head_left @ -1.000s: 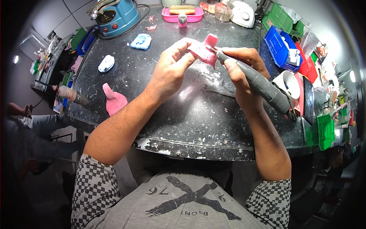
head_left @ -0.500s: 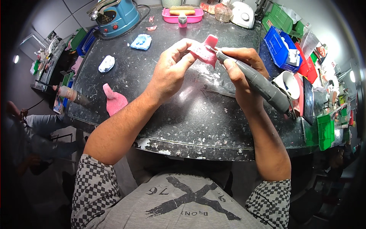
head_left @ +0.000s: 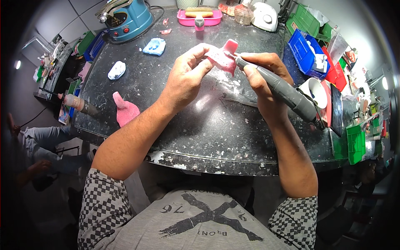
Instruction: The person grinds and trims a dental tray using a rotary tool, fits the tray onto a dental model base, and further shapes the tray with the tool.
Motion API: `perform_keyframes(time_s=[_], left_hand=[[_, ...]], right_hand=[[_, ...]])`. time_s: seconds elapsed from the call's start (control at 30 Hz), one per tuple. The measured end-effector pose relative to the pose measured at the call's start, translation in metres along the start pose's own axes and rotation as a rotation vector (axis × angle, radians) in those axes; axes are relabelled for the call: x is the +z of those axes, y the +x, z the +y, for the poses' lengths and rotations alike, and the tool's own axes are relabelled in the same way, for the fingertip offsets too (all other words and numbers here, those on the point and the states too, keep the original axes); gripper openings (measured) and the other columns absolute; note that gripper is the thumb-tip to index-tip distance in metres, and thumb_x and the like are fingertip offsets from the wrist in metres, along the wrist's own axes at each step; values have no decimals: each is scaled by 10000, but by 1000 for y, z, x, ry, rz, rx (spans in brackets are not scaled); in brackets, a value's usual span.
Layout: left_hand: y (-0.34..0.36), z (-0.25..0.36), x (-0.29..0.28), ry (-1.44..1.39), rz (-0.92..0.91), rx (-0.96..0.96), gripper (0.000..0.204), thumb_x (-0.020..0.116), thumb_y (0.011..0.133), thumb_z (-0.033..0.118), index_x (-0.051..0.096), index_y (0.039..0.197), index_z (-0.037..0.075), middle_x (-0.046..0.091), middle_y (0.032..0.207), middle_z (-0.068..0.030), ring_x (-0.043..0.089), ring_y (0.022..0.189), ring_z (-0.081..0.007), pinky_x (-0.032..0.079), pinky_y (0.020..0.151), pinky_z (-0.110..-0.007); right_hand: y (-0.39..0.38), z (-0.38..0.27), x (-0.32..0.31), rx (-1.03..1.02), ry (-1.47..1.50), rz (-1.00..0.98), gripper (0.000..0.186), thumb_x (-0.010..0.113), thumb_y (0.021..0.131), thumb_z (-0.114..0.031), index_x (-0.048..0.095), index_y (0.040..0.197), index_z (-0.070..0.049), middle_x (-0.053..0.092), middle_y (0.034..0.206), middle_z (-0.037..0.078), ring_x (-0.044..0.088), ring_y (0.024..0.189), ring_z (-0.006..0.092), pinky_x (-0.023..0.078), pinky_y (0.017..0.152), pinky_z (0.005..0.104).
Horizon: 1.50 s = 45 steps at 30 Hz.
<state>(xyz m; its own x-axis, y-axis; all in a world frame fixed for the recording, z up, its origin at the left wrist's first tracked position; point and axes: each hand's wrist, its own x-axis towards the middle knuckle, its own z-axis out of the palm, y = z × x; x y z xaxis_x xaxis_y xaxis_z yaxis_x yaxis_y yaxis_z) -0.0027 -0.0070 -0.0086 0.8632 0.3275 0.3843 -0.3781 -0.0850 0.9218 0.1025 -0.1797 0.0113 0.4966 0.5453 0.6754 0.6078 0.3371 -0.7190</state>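
Over the middle of the bench, my left hand (head_left: 189, 71) pinches a pink acrylic dental impression tray (head_left: 225, 62) by its left edge, its stubby handle pointing up and away. My right hand (head_left: 266, 75) is wrapped round a dark grey rotary handpiece (head_left: 289, 93), held like a pen. The handpiece's thin bur meets the tray near the base of the handle; whether it touches is too small to tell. A second pink tray (head_left: 126, 110) lies on the bench beside my left forearm.
On the black, dust-speckled bench (head_left: 175, 137) lie a thin metal tool (head_left: 241, 102), a white lump (head_left: 116, 70) and a blue block (head_left: 154, 46). A blue machine (head_left: 129, 23) and a pink tray-shaped dish (head_left: 208, 20) stand behind. Blue bin (head_left: 306, 54) and white cup (head_left: 314, 92) line the right.
The pink tray has tilted slightly in my left hand, and the handpiece has shifted a little with it. At the far left, another person's arm and legs have moved.
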Motion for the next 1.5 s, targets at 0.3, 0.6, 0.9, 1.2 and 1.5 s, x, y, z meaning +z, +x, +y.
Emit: perform_keyframes(time_s=[0.3, 0.6, 0.9, 1.2, 1.5], left_hand=[[1, 4, 0, 128, -12, 19, 224, 509, 976, 74, 599, 1159, -19, 663, 1088, -79, 606, 1030, -129, 458, 957, -280], [1, 3, 1, 60, -4, 0, 228, 497, 972, 54, 598, 1162, -23, 665, 1091, -76, 609, 1040, -132, 456, 969, -282], [1, 4, 0, 35, -5, -26, 231, 495, 974, 52, 596, 1166, -26, 669, 1094, -84, 619, 1034, -139, 464, 975, -293], [2, 2, -2, -17, -8, -23, 224, 507, 980, 79, 605, 1157, -19, 673, 1104, -84, 618, 1048, -139, 459, 980, -293], [5, -5, -5, -113, -55, -50, 211, 520, 986, 87, 612, 1149, -11, 669, 1091, -66, 612, 1038, -123, 457, 975, -287]], right_hand=[[1, 2, -2, -7, -20, -18, 206, 673, 882, -105, 678, 1044, 23, 682, 957, 85, 669, 871, 116, 543, 778, 253], [2, 1, -2, -14, -14, -34, 202, 676, 883, -100, 679, 1053, 8, 677, 954, 77, 664, 877, 113, 541, 777, 251], [1, -3, 2, 46, -13, 8, 190, 676, 885, -93, 670, 1037, 21, 676, 960, 81, 659, 884, 110, 537, 787, 252], [1, 0, -3, 34, 18, -19, 231, 664, 905, -178, 656, 1032, 14, 668, 965, 78, 641, 914, 126, 518, 834, 277], [3, -1, -7, 68, 94, -69, 213, 658, 896, -155, 656, 1030, 10, 667, 978, 81, 640, 901, 118, 516, 819, 267]])
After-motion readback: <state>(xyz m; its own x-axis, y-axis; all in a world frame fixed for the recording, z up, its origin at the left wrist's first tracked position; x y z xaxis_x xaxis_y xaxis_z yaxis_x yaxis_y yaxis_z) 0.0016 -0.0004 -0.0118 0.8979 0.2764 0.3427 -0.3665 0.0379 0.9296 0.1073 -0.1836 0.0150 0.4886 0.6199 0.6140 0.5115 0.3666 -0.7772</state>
